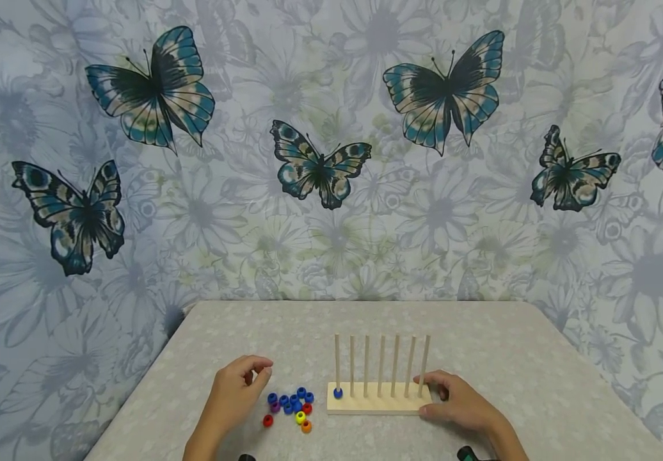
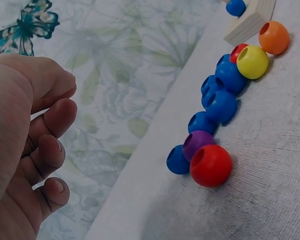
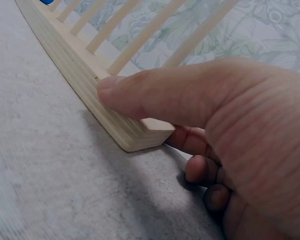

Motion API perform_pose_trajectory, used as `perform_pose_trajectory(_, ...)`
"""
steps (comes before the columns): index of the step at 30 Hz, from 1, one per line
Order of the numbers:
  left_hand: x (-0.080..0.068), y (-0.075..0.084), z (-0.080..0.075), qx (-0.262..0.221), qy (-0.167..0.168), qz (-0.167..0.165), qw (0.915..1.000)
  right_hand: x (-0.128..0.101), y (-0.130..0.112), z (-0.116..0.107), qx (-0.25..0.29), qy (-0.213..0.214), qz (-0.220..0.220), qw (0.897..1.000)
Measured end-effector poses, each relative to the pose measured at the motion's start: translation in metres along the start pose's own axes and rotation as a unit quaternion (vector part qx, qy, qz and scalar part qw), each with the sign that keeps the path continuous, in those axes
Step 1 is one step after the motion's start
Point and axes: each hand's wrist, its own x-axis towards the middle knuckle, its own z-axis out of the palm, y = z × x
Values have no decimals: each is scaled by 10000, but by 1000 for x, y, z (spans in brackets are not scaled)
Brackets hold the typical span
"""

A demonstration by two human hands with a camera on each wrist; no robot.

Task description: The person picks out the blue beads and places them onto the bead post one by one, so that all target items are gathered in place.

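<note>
A wooden peg stand [image 1: 379, 406] with a row of several upright dowels stands on the table. One blue bead [image 1: 338, 394] sits at the foot of its leftmost dowel. My right hand [image 1: 463, 404] grips the right end of the base, thumb [image 3: 135, 95] on the near side and fingers behind. Left of the stand, loose beads lie clustered: several blue ones [image 2: 221, 107], a purple one [image 2: 198, 145], a yellow one [image 2: 252, 62], an orange one [image 2: 274, 37] and two red ones [image 2: 211, 166]. My left hand [image 1: 236, 390] hovers beside them, fingers loosely curled, with no bead visible in it.
The table [image 1: 285, 326] has a pale patterned cover and meets a butterfly-print wall [image 1: 320, 256] at the back. Two dark objects [image 1: 466, 453] poke in at the bottom edge of the head view, partly cut off.
</note>
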Motion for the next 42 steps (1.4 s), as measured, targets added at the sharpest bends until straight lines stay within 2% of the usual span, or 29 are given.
perform_pose_trajectory(5,1,-6,1,17,-133,-160,9998,2,-1,2,-64,6,-36,10000)
perform_pose_trajectory(16,2,-13,6,275,-313,-242,9988,3,0,2,-37,32,22,10000)
perform_pose_trajectory(32,1,-16,11,292,-945,-454,9941,2,1,-1,-78,30,-56,9999)
perform_pose_trajectory(42,-1,-18,11,162,-1444,-380,9887,0,2,-2,-38,30,-28,10000)
